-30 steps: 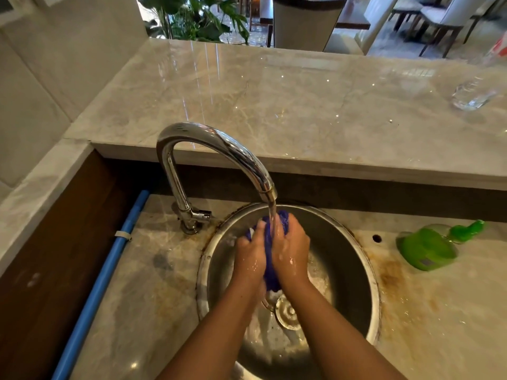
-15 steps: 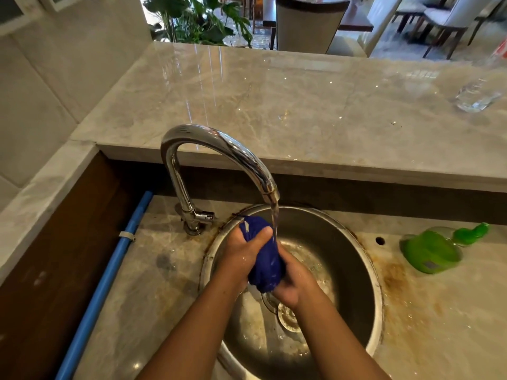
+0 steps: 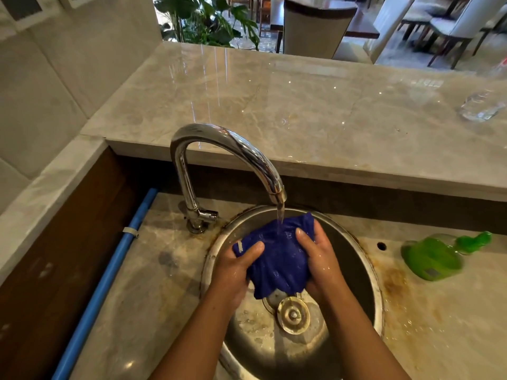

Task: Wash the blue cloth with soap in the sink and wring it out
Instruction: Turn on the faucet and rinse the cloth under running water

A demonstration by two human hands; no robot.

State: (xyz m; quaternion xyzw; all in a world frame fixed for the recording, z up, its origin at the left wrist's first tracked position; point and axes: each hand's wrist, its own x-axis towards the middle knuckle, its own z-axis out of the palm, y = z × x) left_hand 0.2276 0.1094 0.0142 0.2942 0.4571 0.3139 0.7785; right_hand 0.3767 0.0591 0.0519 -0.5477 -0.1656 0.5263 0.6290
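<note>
Now the blue cloth (image 3: 277,259) is spread wider than half a second ago, when it was bunched into a tight ball between the palms; it hangs open between two hands above the round steel sink (image 3: 365,272), directly under the running stream from the single chrome tap (image 3: 219,144). The left hand (image 3: 236,266) grips the cloth's left edge, its fingers (image 3: 253,249) curled closed over the fabric. The right hand (image 3: 319,259) grips the right edge, its fingers (image 3: 301,235) likewise closed on the cloth. Both hands look wet.

Inside the sink basin there is one metal drain strainer (image 3: 293,314) below the cloth, with water droplets and traces of foam around it.

On the lower worktop (image 3: 439,325) to the right of the sink, one green soap bottle (image 3: 433,256) lies on its side, well apart from the hands. One small hole (image 3: 381,246) shows in the worktop between sink and bottle. On the raised marble ledge (image 3: 274,105) behind, one clear glass object (image 3: 478,105) rests at far right. One blue pipe (image 3: 109,272) runs along the left.
</note>
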